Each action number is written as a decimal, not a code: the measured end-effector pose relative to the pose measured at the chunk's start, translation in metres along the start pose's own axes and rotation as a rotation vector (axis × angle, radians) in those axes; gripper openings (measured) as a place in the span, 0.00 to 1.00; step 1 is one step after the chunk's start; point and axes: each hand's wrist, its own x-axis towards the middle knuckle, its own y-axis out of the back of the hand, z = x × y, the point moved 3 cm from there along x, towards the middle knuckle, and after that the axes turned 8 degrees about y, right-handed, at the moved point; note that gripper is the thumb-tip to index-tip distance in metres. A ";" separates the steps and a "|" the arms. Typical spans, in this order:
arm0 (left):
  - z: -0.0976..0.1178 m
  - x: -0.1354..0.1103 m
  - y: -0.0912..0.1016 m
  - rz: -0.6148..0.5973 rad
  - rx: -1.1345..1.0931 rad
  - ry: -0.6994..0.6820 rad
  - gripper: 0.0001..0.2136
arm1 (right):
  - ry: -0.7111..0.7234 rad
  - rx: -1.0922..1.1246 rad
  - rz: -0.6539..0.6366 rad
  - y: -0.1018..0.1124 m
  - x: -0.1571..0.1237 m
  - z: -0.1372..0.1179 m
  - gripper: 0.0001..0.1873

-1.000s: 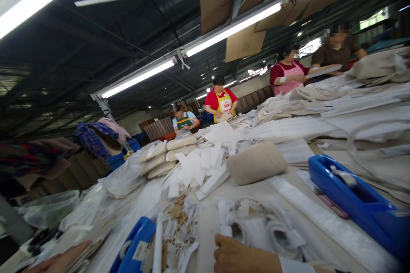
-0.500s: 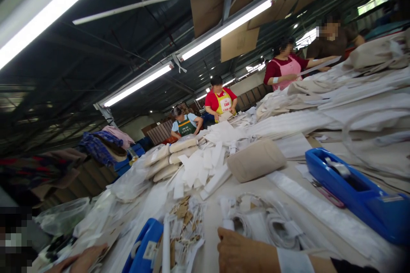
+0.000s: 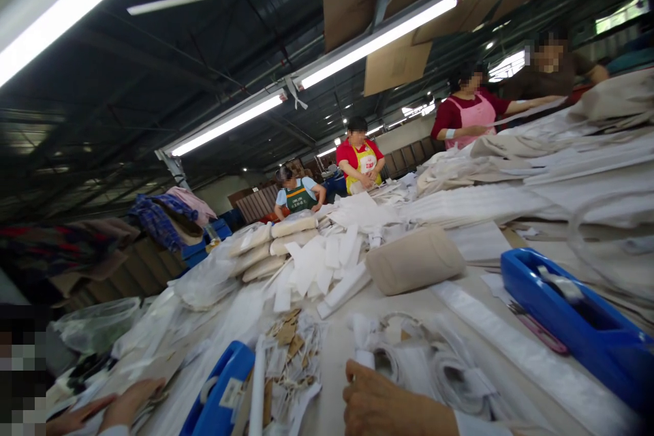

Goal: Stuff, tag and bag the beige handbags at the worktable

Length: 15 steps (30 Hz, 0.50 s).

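My right hand (image 3: 396,400) comes in from the lower right with a white band at the wrist. Its fingers are curled, and whatever they hold is hidden behind the hand. Just beyond it lie white rolled strips (image 3: 452,375) and clear plastic. To its left is a heap of small brown and white tags with strings (image 3: 293,354). A blue tape dispenser (image 3: 219,388) stands left of the tags. My left hand does not show. Two hands at the lower left (image 3: 133,400) appear to belong to a person beside me, over pale sheets.
A beige padded piece (image 3: 416,260) and white cut pieces (image 3: 314,266) lie farther up the table. At right are a larger blue tape dispenser (image 3: 572,320) and pink-handled scissors (image 3: 544,334). Stacked beige bundles (image 3: 255,255) and fabric (image 3: 577,150) stretch across. Several people work opposite.
The view has shifted and turned slightly. My right hand appears a little farther left, still curled. Across the table, the person in the yellow apron has changed hand position.
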 end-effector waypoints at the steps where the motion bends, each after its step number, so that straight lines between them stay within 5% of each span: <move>1: -0.001 0.006 0.001 -0.010 -0.008 -0.002 0.17 | 0.003 0.009 -0.010 -0.002 0.000 0.000 0.19; 9: -0.001 0.046 0.014 -0.043 -0.078 0.020 0.13 | -0.025 0.020 -0.028 0.000 -0.006 -0.005 0.21; 15: -0.012 0.030 -0.034 -0.056 -0.137 0.082 0.14 | -0.021 0.083 0.034 0.009 -0.010 -0.005 0.19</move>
